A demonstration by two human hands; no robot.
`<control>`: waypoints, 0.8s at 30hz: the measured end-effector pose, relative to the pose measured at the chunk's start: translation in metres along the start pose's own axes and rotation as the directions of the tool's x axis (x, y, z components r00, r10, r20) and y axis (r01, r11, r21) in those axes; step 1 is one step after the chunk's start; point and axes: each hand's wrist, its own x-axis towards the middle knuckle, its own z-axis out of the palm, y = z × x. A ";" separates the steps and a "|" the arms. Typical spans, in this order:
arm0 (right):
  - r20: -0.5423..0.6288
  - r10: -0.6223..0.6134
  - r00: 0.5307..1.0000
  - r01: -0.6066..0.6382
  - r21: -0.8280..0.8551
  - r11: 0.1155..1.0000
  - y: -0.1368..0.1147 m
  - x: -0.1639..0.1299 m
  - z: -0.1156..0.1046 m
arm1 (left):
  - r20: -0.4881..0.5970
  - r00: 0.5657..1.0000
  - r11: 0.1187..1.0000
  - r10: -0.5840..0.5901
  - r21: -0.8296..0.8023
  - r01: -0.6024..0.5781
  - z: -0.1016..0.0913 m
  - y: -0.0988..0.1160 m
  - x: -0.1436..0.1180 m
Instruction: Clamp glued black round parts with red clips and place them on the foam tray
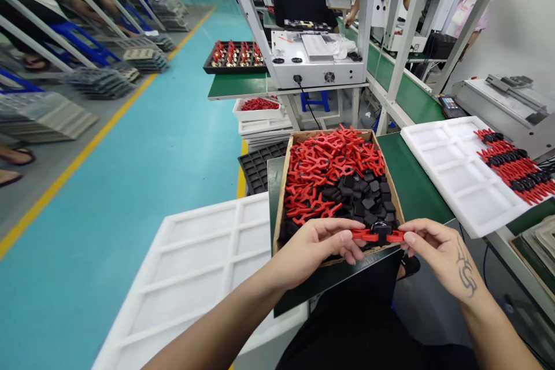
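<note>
Between my two hands, over the near edge of a cardboard box (282,196), is a red plastic clamp (366,235) with a black square-cased piece (381,233) at its middle. My left hand (323,243) pinches the clamp's left end between thumb and fingers. At the other end, my right hand (429,243) grips the red tip the same way. Inside the box lie many loose red clamps (333,156) at the back and left. Black square pieces (368,193) are heaped in its front right part. Whether the held black piece is fixed to the clamp, I cannot tell.
To the right, a white divided tray (455,167) carries rows of red clamps with black pieces (511,162). Another white tray (191,254) lies lower left. A white machine (318,63) stands ahead, beside a black tray (236,69). A person in black (301,3) sits beyond it.
</note>
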 end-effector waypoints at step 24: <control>0.187 -0.769 0.611 0.655 -0.665 0.359 0.007 -0.024 -0.025 | -0.025 0.965 0.904 0.260 0.358 -0.234 0.023 0.009 -0.003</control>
